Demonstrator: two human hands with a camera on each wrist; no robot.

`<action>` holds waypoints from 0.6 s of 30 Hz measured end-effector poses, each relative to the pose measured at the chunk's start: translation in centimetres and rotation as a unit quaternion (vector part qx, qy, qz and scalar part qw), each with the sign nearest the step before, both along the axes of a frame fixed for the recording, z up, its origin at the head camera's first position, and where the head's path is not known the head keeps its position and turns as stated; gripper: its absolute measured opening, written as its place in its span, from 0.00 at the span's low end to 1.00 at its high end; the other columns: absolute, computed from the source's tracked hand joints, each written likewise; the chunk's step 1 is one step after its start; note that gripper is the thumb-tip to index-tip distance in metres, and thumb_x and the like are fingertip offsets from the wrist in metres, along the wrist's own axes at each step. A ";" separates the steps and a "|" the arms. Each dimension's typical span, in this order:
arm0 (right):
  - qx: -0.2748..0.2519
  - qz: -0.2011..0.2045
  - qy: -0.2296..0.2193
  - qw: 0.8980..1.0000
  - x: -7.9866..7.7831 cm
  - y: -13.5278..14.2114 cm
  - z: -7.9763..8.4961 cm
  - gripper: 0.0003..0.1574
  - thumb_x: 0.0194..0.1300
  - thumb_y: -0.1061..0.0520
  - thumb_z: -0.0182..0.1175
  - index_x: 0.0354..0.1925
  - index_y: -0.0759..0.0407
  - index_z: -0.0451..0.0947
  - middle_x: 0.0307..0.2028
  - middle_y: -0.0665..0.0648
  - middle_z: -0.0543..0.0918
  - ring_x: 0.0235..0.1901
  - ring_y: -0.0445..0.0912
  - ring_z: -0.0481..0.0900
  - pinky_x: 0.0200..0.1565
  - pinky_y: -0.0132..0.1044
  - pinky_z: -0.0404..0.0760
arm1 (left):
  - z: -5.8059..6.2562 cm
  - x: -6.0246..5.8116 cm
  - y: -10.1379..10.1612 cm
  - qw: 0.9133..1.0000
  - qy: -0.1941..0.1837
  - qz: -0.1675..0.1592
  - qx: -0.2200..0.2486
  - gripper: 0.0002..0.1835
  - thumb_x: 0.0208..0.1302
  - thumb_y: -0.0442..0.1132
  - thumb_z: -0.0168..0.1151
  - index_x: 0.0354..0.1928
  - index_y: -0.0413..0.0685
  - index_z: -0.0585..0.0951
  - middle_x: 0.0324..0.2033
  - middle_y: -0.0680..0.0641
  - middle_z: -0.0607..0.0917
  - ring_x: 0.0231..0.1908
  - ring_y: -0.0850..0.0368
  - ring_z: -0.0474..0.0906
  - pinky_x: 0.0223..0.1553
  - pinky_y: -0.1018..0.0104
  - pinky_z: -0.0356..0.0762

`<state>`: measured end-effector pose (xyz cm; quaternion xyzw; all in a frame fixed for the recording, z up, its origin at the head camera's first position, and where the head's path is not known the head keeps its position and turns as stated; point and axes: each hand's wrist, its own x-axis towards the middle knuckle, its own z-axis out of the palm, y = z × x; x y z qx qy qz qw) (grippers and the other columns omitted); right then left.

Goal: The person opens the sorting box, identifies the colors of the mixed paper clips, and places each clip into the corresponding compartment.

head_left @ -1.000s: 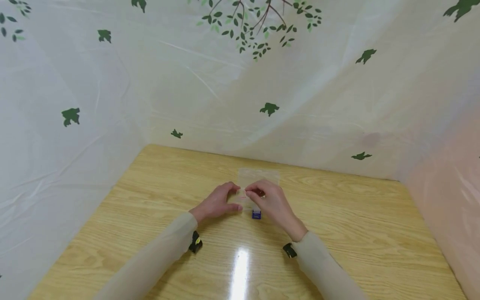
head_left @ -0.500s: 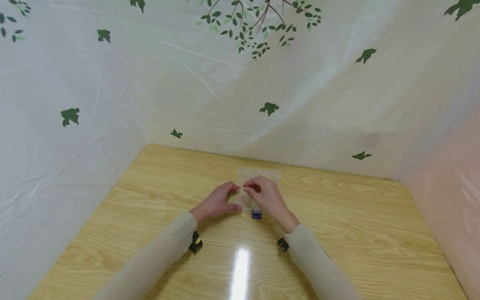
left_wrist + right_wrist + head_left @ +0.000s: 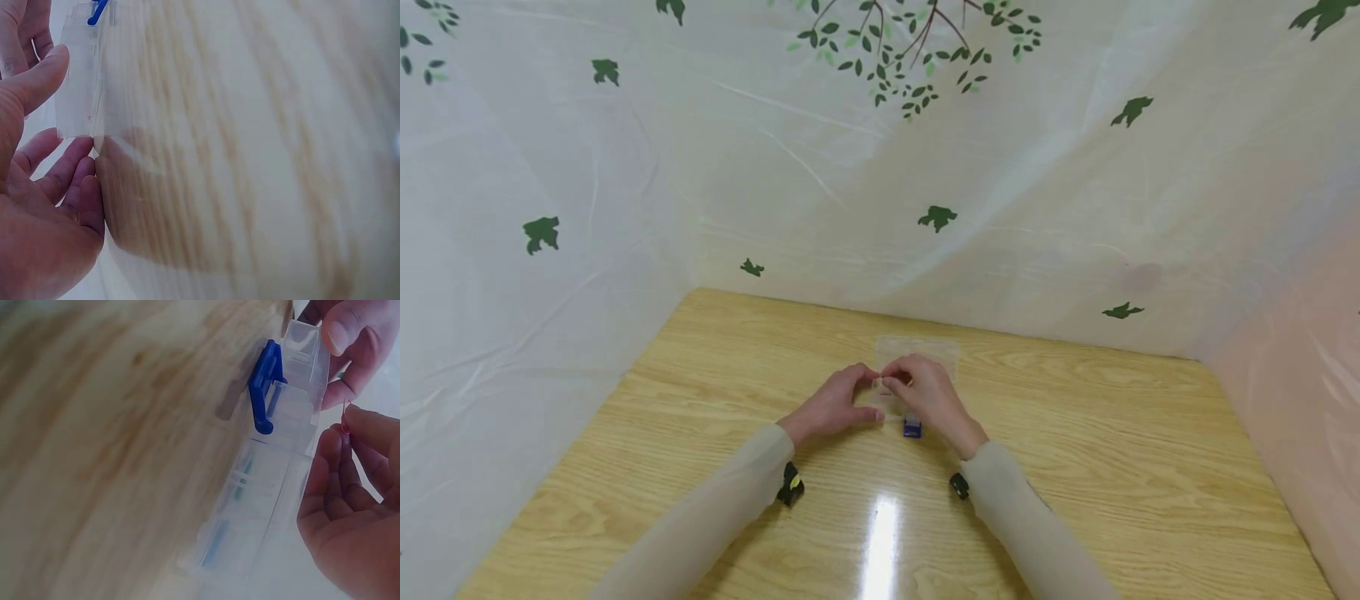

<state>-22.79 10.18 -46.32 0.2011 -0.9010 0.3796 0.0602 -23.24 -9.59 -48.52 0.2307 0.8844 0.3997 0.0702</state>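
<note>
A clear plastic compartment box point(image 3: 892, 410) with a blue latch point(image 3: 265, 387) lies on the table. My left hand point(image 3: 833, 404) curves around its left end, thumb at the front side and fingertips at the back. Over the box, my right hand point(image 3: 931, 398) pinches a small thin red loop point(image 3: 345, 420) between thumb and index finger, right beside the left fingertips. The right wrist view shows something green point(image 3: 244, 478) and something blue point(image 3: 215, 544) through the box's front wall. In the head view the right hand hides part of the box.
A clear flat panel point(image 3: 917, 346), seemingly the box's raised lid, extends behind the hands. The wooden table point(image 3: 1075, 467) meets a pale printed sheet point(image 3: 820, 233) at the back. Dark wrist cameras point(image 3: 791, 485) hang under both sleeves.
My right hand has shifted left, bringing its pinching fingertips up close to the left fingertips. The left hand and the box have hardly moved.
</note>
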 end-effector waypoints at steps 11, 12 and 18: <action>0.026 -0.005 -0.027 0.999 -0.7 0.0 -0.3 0.06 0.70 0.59 0.68 0.44 0.56 0.90 0.40 0.51 0.87 0.40 0.44 0.81 0.44 0.41 0.81 | -0.2 -0.3 -0.1 1.000 0.000 -0.012 0.011 0.29 0.61 0.39 0.77 0.61 0.39 0.77 0.60 0.40 0.81 0.66 0.42 0.73 0.70 0.46 0.66; 0.025 -0.006 -0.029 0.999 -0.6 0.0 -0.3 0.06 0.70 0.59 0.68 0.44 0.56 0.90 0.40 0.51 0.87 0.40 0.44 0.81 0.44 0.41 0.81 | -0.2 -0.3 -0.1 1.000 0.000 -0.013 0.012 0.29 0.61 0.39 0.77 0.61 0.39 0.77 0.60 0.40 0.81 0.66 0.42 0.73 0.70 0.46 0.66; 0.024 -0.019 -0.028 0.999 -0.4 0.2 0.1 0.09 0.73 0.55 0.66 0.46 0.57 0.89 0.42 0.52 0.87 0.41 0.45 0.82 0.44 0.42 0.81 | 0.0 -0.4 -0.2 1.000 -0.003 -0.010 0.004 0.31 0.61 0.40 0.77 0.63 0.38 0.76 0.61 0.39 0.81 0.66 0.41 0.73 0.71 0.47 0.66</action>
